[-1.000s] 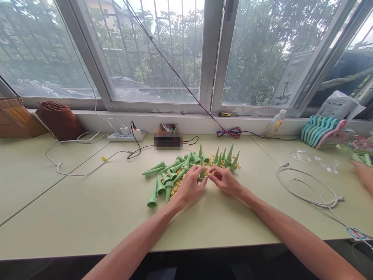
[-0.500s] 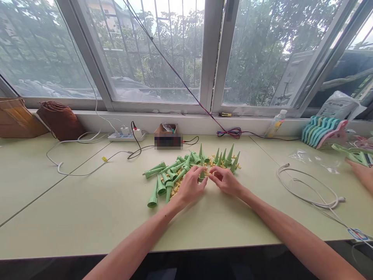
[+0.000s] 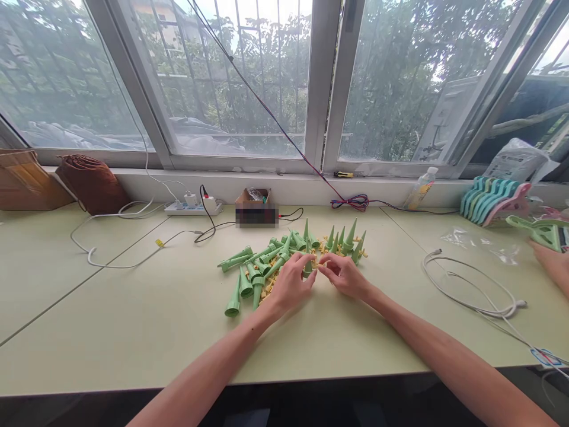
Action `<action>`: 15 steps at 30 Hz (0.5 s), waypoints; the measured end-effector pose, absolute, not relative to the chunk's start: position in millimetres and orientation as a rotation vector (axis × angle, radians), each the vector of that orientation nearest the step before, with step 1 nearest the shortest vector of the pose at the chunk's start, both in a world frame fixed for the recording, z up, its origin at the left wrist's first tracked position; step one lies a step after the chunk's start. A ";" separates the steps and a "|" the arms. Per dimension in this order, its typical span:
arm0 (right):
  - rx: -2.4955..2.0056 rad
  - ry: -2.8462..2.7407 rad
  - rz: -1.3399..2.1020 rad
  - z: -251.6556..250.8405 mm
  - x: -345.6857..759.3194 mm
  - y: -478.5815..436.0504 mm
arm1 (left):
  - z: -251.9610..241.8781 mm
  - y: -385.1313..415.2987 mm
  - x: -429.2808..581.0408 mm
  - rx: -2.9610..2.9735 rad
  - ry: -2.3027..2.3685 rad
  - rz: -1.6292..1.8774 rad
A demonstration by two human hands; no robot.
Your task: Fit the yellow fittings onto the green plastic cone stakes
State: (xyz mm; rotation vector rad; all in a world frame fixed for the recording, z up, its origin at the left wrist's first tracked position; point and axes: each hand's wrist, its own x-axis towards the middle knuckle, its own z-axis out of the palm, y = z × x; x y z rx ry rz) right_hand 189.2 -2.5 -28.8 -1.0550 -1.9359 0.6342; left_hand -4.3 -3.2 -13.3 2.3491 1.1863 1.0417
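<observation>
My left hand (image 3: pixel 291 280) is closed around a green plastic plant watering spike (image 3: pixel 307 248), which points upward. Fingertips of my right hand (image 3: pixel 344 276) pinch a small yellow valve (image 3: pixel 318 266) at that spike's side; my fingers partly hide where the two meet. To the left lies a heap of loose green spikes (image 3: pixel 245 286) with open collars, and more yellow valves (image 3: pixel 268 288) are scattered among them, partly covered by my left hand. Beyond my right hand, several green spikes (image 3: pixel 349 237) stand point up with yellow valves at their sides.
Behind the heap sits a small cardboard box (image 3: pixel 253 196). A power strip (image 3: pixel 191 209) with cables is at the back left. Right of me are a coiled white cable (image 3: pixel 466 296), a bottle (image 3: pixel 420 188), clothes hangers (image 3: pixel 493 201) and another person's hand (image 3: pixel 551 264) on a green hanger.
My two hands stay in nearly the same place, on the spike and the valve. At the right edge, the other person's hand and the green hanger have shifted slightly.
</observation>
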 end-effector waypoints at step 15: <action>-1.066 -1.944 0.631 -27.7 189.4 -3.1 | -13.8 -2.8 -4.3 2.350 1.202 1.033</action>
